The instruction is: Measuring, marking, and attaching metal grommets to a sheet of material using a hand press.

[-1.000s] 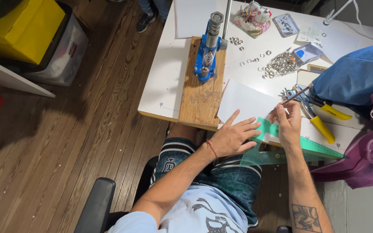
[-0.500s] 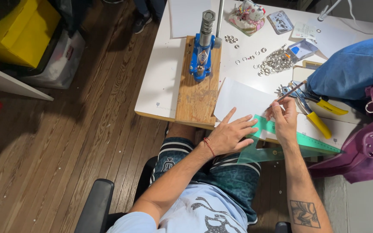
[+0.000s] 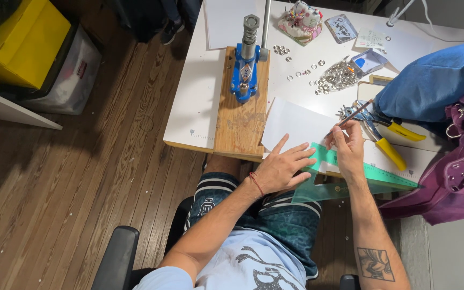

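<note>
Left hand slid slightly toward 12 o'clock along green triangle ruler. Right hand tilted pencil a touch lower over white paper. Camera view drifted.

left hand flat on green set square | right hand holds pencil, probably on paper

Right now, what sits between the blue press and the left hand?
Head view: bare wood of the board under the blue press, then the white paper sheet, whose near edge the left hand pins beside the green triangle ruler.
</note>
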